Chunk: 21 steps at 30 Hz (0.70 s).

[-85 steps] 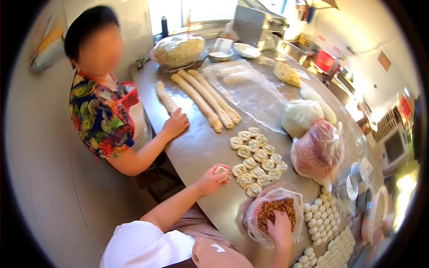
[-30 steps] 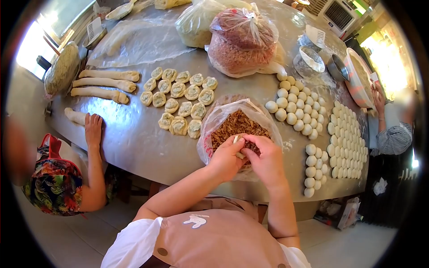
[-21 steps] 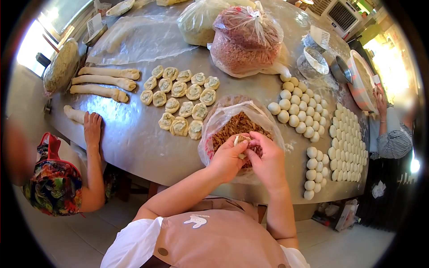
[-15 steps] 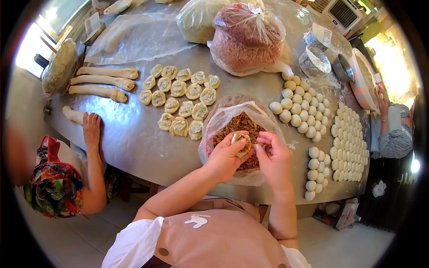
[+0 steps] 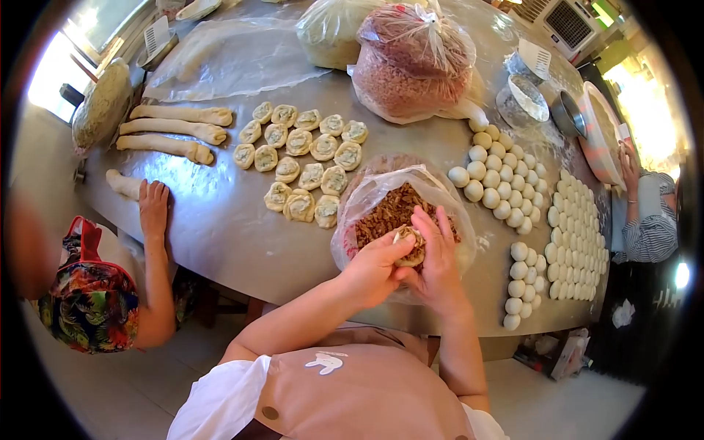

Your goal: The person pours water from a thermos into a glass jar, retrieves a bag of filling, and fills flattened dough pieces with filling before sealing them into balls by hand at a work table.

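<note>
A small filled dough piece (image 5: pixel 411 254), its brown filling showing at the top, is held over the open bag of brown chopped filling (image 5: pixel 392 209). My left hand (image 5: pixel 370 271) closes round it from the left, thumb and fingers on its rim. My right hand (image 5: pixel 436 268) cups it from the right, with the thumb under it and the longer fingers stretched up along its side. The bag stands at the table's near edge. Left of the bag lie rows of dough pieces with pale filling (image 5: pixel 298 142); to its right are round dough balls (image 5: pixel 506 176).
A person's hand (image 5: pixel 153 205) rests on a dough roll at left, near three long dough rolls (image 5: pixel 172 127). Tied bags of pink filling (image 5: pixel 414 66) and pale filling (image 5: pixel 330 37) stand at the back. At right are metal bowls (image 5: pixel 568 114), a large tub (image 5: pixel 601 139) and another person's arm (image 5: pixel 632 172).
My right hand has moved left and up against the dough piece, its fingers now stretched along it. The dough piece has shifted slightly right and down. The whole view has shifted a little.
</note>
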{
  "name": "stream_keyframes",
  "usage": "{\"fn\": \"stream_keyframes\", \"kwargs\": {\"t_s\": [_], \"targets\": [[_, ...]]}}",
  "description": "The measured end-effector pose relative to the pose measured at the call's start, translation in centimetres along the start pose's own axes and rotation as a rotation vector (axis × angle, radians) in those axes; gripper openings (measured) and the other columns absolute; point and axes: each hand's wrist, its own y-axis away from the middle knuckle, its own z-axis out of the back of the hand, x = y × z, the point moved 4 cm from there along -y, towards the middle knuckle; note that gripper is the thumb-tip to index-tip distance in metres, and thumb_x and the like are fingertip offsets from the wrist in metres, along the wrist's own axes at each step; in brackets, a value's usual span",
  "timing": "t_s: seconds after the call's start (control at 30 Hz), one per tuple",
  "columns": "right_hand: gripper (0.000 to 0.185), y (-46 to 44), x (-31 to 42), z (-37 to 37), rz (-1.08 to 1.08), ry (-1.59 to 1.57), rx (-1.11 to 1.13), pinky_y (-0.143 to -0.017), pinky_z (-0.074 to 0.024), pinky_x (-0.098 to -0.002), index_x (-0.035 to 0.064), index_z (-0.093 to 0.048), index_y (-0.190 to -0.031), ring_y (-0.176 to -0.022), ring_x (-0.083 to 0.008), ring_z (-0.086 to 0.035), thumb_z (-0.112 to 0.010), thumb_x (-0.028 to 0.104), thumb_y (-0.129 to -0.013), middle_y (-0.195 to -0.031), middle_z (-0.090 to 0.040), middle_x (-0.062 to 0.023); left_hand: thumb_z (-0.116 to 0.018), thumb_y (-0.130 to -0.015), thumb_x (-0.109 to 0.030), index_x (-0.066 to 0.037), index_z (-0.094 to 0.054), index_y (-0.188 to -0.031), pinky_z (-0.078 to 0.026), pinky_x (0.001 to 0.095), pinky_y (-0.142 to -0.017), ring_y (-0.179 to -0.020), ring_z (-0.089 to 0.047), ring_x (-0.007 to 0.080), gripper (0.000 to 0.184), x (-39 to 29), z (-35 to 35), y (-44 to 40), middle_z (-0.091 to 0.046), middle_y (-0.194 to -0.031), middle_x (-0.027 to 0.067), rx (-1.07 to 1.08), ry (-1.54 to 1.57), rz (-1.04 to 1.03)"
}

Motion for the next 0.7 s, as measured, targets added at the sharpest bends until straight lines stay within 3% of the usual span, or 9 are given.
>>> {"fn": "stream_keyframes", "kwargs": {"t_s": [0.03, 0.13, 0.23, 0.33, 0.43, 0.53, 0.7], "targets": [[0.076, 0.1, -0.1, -0.4, 0.016, -0.008, -0.022, -0.108, -0.0292, -0.0497, -0.0015, -0.047, -0.127, -0.132, -0.0453, -0.035, -0.050, 0.062, -0.085, -0.131, -0.052, -0.0197, -0.044, -0.100, -0.016, -0.011, -0.047, -0.128, -0.046, 0.0228, -0.064, -0.078, -0.055, 0.0071, 0.028, 0.5, 0.6, -0.1, -0.059, -0.107, 0.0021, 0.008, 0.004, 0.030], [0.071, -0.2, 0.6, -0.5, 0.045, -0.017, -0.100, -0.107, -0.0310, -0.0488, -0.0017, -0.050, -0.117, -0.132, -0.0451, -0.036, -0.042, 0.063, -0.089, -0.124, -0.057, -0.0185, -0.044, -0.100, -0.015, -0.010, -0.047, -0.127, -0.045, 0.0236, -0.062, -0.073, -0.055, 0.0083, 0.027, 0.9, 1.4, -0.3, -0.060, -0.102, 0.0015, 0.148, -0.016, 0.055], [0.068, -0.4, 1.2, -0.4, 0.023, 0.007, -0.122, -0.106, -0.0324, -0.0480, -0.0014, -0.054, -0.108, -0.131, -0.0441, -0.038, -0.036, 0.062, -0.092, -0.117, -0.061, -0.0168, -0.044, -0.098, -0.009, -0.010, -0.044, -0.129, -0.046, 0.0258, -0.061, -0.073, -0.056, 0.0092, 0.031, 0.8, 0.9, -0.3, -0.060, -0.100, 0.0019, -0.032, -0.174, 0.049], [0.067, -0.6, 1.4, -0.3, 0.016, 0.023, -0.113, -0.106, -0.0319, -0.0477, -0.0006, -0.056, -0.103, -0.131, -0.0428, -0.039, -0.033, 0.062, -0.094, -0.114, -0.063, -0.0153, -0.045, -0.093, -0.001, -0.010, -0.042, -0.130, -0.048, 0.0273, -0.067, -0.078, -0.057, 0.0101, 0.038, 0.7, 0.7, -0.2, -0.060, -0.102, 0.0032, -0.081, -0.210, 0.065], [0.068, -0.4, 1.1, -0.2, -0.022, -0.033, -0.128, -0.106, -0.0300, -0.0480, 0.0003, -0.058, -0.100, -0.132, -0.0415, -0.039, -0.031, 0.062, -0.094, -0.113, -0.064, -0.0144, -0.043, -0.096, -0.008, -0.013, -0.043, -0.129, -0.047, 0.0285, -0.073, -0.083, -0.055, 0.0104, 0.034, 1.1, 0.4, -0.2, -0.056, -0.099, 0.0028, -0.045, -0.137, 0.056], [0.067, -0.1, 0.9, 0.2, -0.034, -0.073, -0.141, -0.107, -0.0268, -0.0505, 0.0023, -0.059, -0.103, -0.131, -0.0415, -0.040, -0.029, 0.061, -0.095, -0.115, -0.064, -0.0132, -0.043, -0.098, -0.015, -0.011, -0.044, -0.129, -0.047, 0.0312, -0.079, -0.095, -0.056, 0.0119, 0.031, 1.1, 0.2, -0.4, -0.057, -0.108, 0.0043, 0.231, 0.115, 0.083], [0.067, 0.2, 1.2, -0.4, -0.059, -0.105, -0.157, -0.108, -0.0278, -0.0473, 0.0009, -0.060, -0.105, -0.135, -0.0394, -0.036, -0.029, 0.059, -0.096, -0.116, -0.063, -0.0132, -0.044, -0.099, -0.020, -0.010, -0.046, -0.127, -0.048, 0.0309, -0.083, -0.100, -0.056, 0.0121, 0.029, 1.0, 0.2, 0.0, -0.057, -0.113, 0.0039, 0.163, 0.010, 0.073]]}}
